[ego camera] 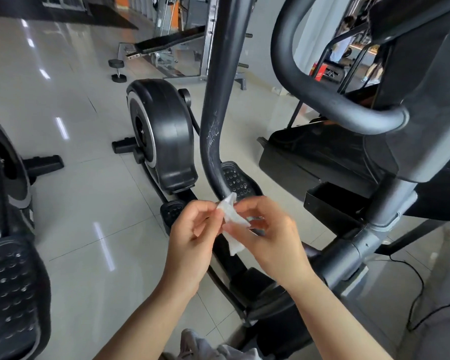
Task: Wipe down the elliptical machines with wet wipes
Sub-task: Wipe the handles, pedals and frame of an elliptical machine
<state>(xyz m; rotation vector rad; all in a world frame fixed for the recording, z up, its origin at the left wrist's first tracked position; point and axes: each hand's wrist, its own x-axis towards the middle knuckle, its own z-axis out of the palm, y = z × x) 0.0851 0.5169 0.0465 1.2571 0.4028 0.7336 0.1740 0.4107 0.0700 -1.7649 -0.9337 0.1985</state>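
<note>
At far left, part of a second elliptical machine [8,229] shows a studded pedal; two machines are in view. Next comes the black flywheel housing [164,136] of the nearer elliptical [390,209], then its tall swing arm [213,120], scuffed with pale streaks. Below it the left hand [192,240] pinches one white wet wipe [231,222] (crumpled, damp-looking, one end hanging down) and the right hand [270,237] pinches its other side, both held just in front of the swing arm's lower end, above a pedal [238,180]
</note>
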